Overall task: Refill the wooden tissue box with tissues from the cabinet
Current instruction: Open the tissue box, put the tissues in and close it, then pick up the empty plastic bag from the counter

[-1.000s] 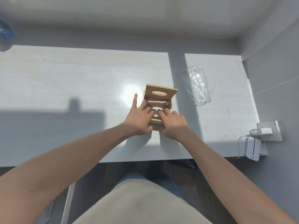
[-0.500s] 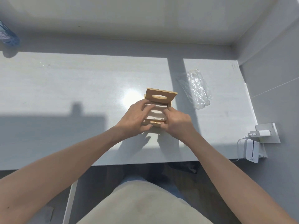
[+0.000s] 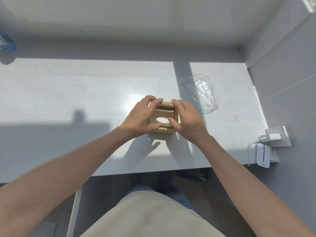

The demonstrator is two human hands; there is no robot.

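While cupped from both sides, sits on the white surface (image 3: pixel 85 93), near its front edge and about mid-width: wooden box (image 3: pixel 163 131), lid (image 3: pixel 162 115) lying flat on top, oval slot (image 3: pixel 162 120) showing pale white through the wood. Left hand (image 3: pixel 139 115) wrapped round the left side, fingers (image 3: pixel 151 100) curled over the far top edge, thumb laid along the near edge of the lid. Right hand (image 3: pixel 187 118) wrapped round the right side, fingers (image 3: pixel 177 102) hooked over the far corner, thumb pressing on the lid just right of the slot. Both sets of fingers closed narrow on the box, fingertips nearly meeting at the far edge. Tissues not seen beyond the pale patch in the slot; cannot tell how full. Shadows of hands and box falling toward the near edge of the surface.

Lying to the right of the box, apart from it: crumpled clear wrapper (image 3: pixel 203 94), in the sunlit patch. At the far left edge: blue thing (image 3: pixel 6 43), blurred, too little in view to tell. On the right wall: socket plate (image 3: pixel 277 138) with a white plug (image 3: pixel 271 136) in it, cable running down to a white device (image 3: pixel 261 155) just below. Bare forearms reaching in from below, pale trousers at the bottom of the view.
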